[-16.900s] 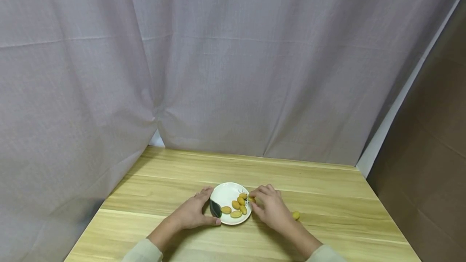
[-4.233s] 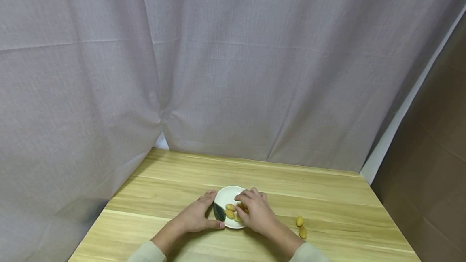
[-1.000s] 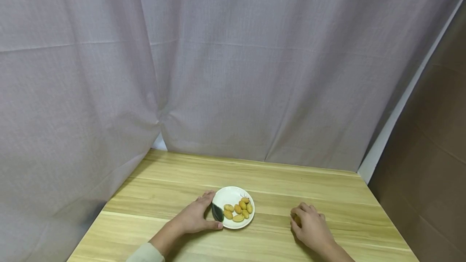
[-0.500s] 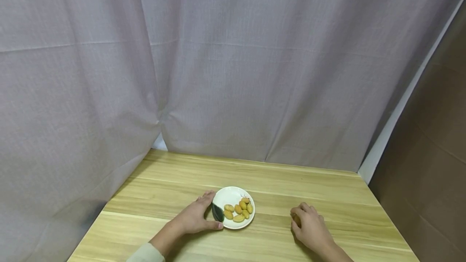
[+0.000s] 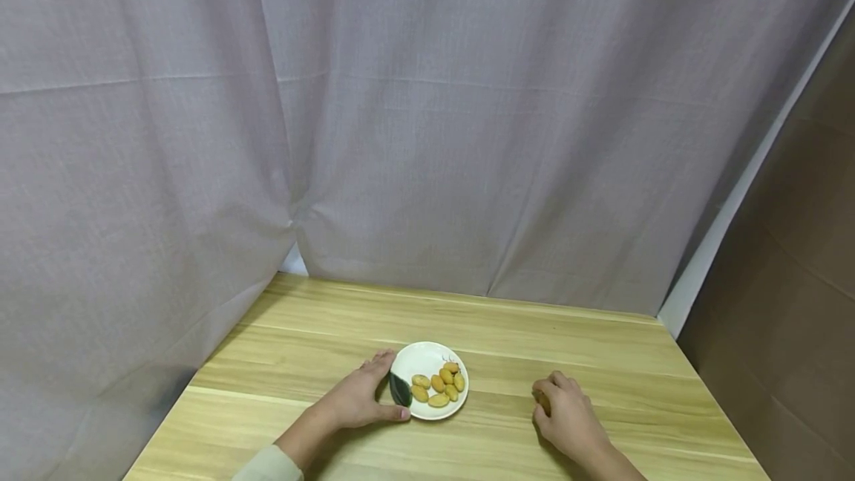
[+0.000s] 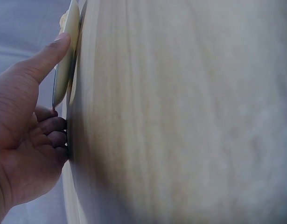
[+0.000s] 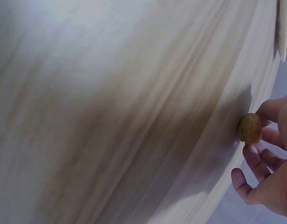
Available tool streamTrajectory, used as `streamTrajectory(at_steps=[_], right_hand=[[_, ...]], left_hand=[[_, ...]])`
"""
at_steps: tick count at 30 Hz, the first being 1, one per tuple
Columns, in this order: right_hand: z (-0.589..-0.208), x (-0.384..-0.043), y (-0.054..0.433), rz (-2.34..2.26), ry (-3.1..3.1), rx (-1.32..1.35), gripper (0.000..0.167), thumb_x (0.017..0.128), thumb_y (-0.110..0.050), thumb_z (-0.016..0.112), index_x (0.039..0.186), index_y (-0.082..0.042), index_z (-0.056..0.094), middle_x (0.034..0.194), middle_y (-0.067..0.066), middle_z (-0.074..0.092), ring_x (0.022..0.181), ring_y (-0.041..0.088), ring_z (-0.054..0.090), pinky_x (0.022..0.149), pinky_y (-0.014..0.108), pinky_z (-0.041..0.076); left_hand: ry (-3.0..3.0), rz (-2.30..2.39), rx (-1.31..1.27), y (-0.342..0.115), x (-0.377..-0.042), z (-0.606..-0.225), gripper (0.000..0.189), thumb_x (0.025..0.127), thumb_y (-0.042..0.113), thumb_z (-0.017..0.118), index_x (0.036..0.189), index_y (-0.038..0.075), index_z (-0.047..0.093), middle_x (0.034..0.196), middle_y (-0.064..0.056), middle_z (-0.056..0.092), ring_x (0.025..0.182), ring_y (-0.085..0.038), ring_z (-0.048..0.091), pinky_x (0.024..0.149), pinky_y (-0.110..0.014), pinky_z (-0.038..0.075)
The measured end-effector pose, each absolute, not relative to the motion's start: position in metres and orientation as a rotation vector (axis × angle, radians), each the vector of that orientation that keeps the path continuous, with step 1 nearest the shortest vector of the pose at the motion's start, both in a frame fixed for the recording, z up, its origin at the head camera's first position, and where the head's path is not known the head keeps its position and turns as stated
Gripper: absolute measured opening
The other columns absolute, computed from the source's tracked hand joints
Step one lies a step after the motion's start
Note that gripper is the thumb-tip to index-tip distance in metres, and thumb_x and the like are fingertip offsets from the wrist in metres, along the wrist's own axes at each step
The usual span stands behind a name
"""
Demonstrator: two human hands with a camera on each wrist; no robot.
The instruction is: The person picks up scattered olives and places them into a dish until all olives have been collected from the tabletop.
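A small white plate (image 5: 413,362) lies on the table with several oval yellow-orange fruits (image 5: 438,383) on its right and front part. A dark green leaf shape (image 5: 400,390) lies at its left rim. My left hand (image 5: 359,394) holds the plate's left side, thumb at the near rim and fingers at the back left. Well to the right of the plate, my right hand (image 5: 570,416) grips an oval yellow-brown fruit (image 7: 250,129) between thumb and fingers, low at the tabletop. Whether a second fruit is under this hand is hidden.
The wooden table (image 5: 334,325) ends at a grey curtain (image 5: 414,169) at the back and left. A brown panel (image 5: 788,303) stands along the right side. Thin dark reddish lines mark the plate's back right.
Since 4.2 s ago my right hand has moved from the plate to where two fruits lay at the right, and holds one there. Over the last second hardly anything has moved.
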State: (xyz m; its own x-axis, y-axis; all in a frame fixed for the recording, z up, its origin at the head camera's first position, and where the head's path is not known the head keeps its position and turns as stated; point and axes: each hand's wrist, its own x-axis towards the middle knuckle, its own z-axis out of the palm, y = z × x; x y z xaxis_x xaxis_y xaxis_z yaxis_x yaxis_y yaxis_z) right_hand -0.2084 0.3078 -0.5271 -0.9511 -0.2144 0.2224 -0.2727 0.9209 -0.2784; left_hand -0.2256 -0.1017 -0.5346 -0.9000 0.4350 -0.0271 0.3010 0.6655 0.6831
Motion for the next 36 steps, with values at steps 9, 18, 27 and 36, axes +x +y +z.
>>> streamTrajectory(at_steps=[9, 18, 27, 36], right_hand=[[-0.519, -0.21, 0.297, 0.463, -2.815, 0.424, 0.031, 0.085, 0.0, 0.086, 0.114, -0.004, 0.08, 0.107, 0.003, 0.072, 0.091, 0.014, 0.061, 0.071, 0.031, 0.055], [-0.515, -0.213, 0.278, 0.442, -2.633, 0.546, 0.033, 0.078, 0.005, 0.09, 0.108, -0.004, 0.081, 0.099, 0.0, 0.07, 0.092, 0.012, 0.063, 0.077, 0.031, 0.061], [-0.514, -0.216, 0.266, 0.421, -2.616, 0.583, 0.035, 0.077, 0.006, 0.092, 0.108, -0.006, 0.081, 0.1, 0.0, 0.074, 0.092, 0.013, 0.065, 0.077, 0.031, 0.063], [-0.515, -0.216, 0.263, 0.404, -2.783, 0.53, 0.029, 0.082, -0.004, 0.093, 0.108, -0.01, 0.082, 0.102, -0.002, 0.073, 0.092, 0.011, 0.061, 0.077, 0.028, 0.06]], left_hand=[[2.705, 1.044, 0.61, -0.101, -0.224, -0.534, 0.124, 0.086, 0.061, 0.09, 0.172, -0.003, 0.029, 0.181, -0.025, 0.029, 0.168, -0.05, 0.027, 0.135, -0.072, 0.026], [2.704, 1.048, 0.609, -0.101, -0.224, -0.534, 0.124, 0.086, 0.062, 0.09, 0.172, -0.002, 0.029, 0.181, -0.024, 0.029, 0.169, -0.048, 0.027, 0.136, -0.071, 0.025], [2.696, 1.051, 0.605, -0.102, -0.225, -0.535, 0.123, 0.086, 0.063, 0.089, 0.173, -0.001, 0.029, 0.181, -0.024, 0.029, 0.169, -0.047, 0.026, 0.136, -0.07, 0.025], [2.701, 1.053, 0.626, -0.101, -0.225, -0.535, 0.122, 0.087, 0.062, 0.089, 0.173, -0.001, 0.03, 0.18, -0.024, 0.03, 0.169, -0.047, 0.027, 0.136, -0.07, 0.025]])
